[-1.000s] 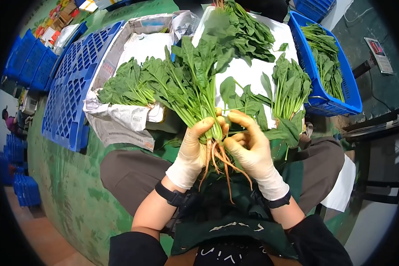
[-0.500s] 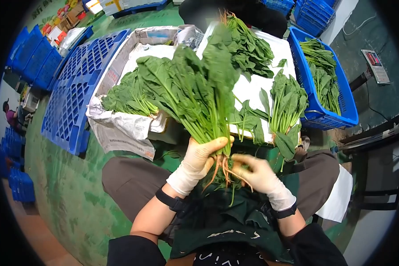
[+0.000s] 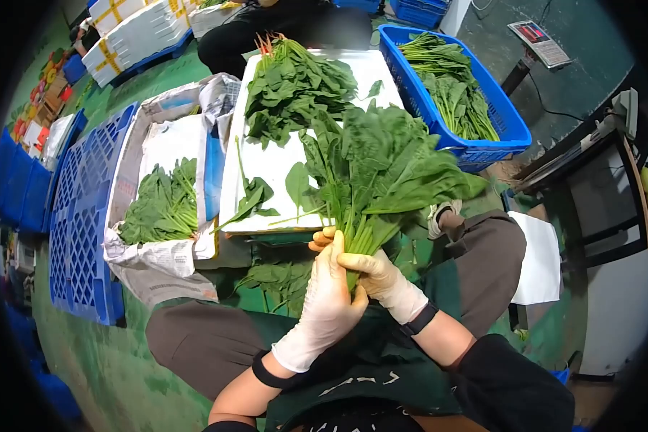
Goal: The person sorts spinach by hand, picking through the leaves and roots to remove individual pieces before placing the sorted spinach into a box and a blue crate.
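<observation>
A leafy bunch of spinach (image 3: 381, 162) is held upright over my lap, its leaves fanning out above a white foam surface. My right hand (image 3: 389, 284), in a pale glove, is closed round the lower stems with the thumb side across them. From the other side, my left hand (image 3: 327, 295), gloved too, is closed against the base of the same stems. The roots are hidden behind my fingers. Loose spinach leaves (image 3: 277, 281) hang below the foam's edge, near my left hand.
Beyond lies a spinach pile (image 3: 295, 90) on the white foam board (image 3: 266, 216). A newspaper-lined box (image 3: 126, 187) with spinach stands left, beside a blue pallet (image 3: 86, 223). At right are a blue crate (image 3: 493, 147) of spinach and a scale (image 3: 540, 45). Another person (image 3: 230, 43) sits opposite.
The view has swung to the right. The bunch now leans right, my right hand has come onto its stems, and its roots, visible before, are covered by my hands.
</observation>
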